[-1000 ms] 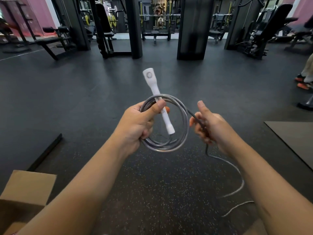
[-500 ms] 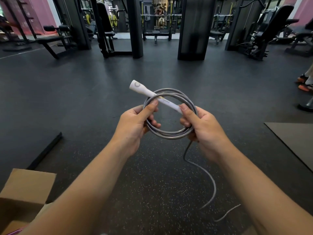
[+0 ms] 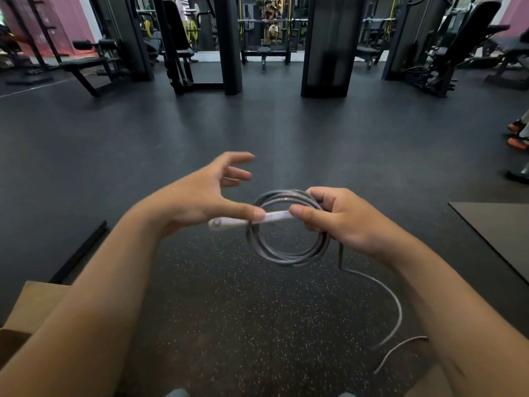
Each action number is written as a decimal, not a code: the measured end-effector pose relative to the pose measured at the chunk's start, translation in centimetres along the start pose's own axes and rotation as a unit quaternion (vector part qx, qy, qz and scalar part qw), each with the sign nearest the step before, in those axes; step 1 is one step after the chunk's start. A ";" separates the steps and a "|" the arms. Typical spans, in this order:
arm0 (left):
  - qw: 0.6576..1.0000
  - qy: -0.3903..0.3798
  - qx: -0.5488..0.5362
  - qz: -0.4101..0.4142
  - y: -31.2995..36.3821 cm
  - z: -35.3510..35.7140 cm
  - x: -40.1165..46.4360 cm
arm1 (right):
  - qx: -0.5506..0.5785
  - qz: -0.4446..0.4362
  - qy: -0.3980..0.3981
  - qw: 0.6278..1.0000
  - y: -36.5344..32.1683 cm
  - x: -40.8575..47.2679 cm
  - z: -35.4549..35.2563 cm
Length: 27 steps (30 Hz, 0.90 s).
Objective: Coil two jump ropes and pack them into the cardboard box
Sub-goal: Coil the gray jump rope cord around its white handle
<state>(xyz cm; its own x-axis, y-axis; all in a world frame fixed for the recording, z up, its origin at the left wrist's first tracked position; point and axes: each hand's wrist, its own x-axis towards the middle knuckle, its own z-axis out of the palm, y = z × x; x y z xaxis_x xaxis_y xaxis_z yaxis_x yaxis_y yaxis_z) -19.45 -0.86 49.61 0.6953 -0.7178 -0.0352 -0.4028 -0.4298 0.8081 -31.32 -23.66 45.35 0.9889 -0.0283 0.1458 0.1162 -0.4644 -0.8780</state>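
Observation:
A grey jump rope (image 3: 286,255) is wound into a coil of several loops, held in front of me above the floor. My right hand (image 3: 340,219) grips the coil's right side and pinches the white handle (image 3: 229,224), which lies across the coil pointing left. My left hand (image 3: 200,199) has its fingers spread and off the coil; only its thumb tip touches the handle. The loose rope tail (image 3: 396,308) hangs from my right hand and curls on the floor. A cardboard box (image 3: 31,308) shows at the lower left, partly behind my left forearm.
Dark speckled rubber floor (image 3: 229,325) lies below. A grey mat (image 3: 503,230) sits at the right, a black floor edge strip (image 3: 83,249) at the left. Gym benches and machines (image 3: 183,53) line the back. Another person's orange shoes (image 3: 518,136) are at the far right.
My left hand let go of the coil and spread its fingers. My right hand took over the coil and handle. The handle swung down to lie flat, pointing left.

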 end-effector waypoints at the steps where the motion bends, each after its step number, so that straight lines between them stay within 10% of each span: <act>1: 0.998 -0.055 0.039 0.015 0.8 0.3 -0.1 | -0.003 0.000 -0.027 1.000 0.0 0.0 0.3; 5: 0.981 -0.128 0.142 0.035 2.2 4.0 0.5 | 0.038 -0.009 -0.075 0.996 -0.4 0.2 1.8; 18: 0.979 -0.031 -0.191 0.061 0.3 4.0 1.0 | 0.090 -0.005 0.110 0.990 0.4 -0.1 -1.9; 27: 0.814 0.230 -0.530 0.058 0.4 2.7 1.7 | -0.032 0.086 0.200 0.976 4.1 -0.2 -4.3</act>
<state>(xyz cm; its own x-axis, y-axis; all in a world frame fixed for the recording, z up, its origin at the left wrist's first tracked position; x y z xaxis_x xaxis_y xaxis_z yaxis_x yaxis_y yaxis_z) -20.02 -3.70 48.32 0.9366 -0.3342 0.1052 0.0879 0.5149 0.8527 -31.44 -29.36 43.64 0.8768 -0.4471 0.1768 -0.0667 -0.4772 -0.8763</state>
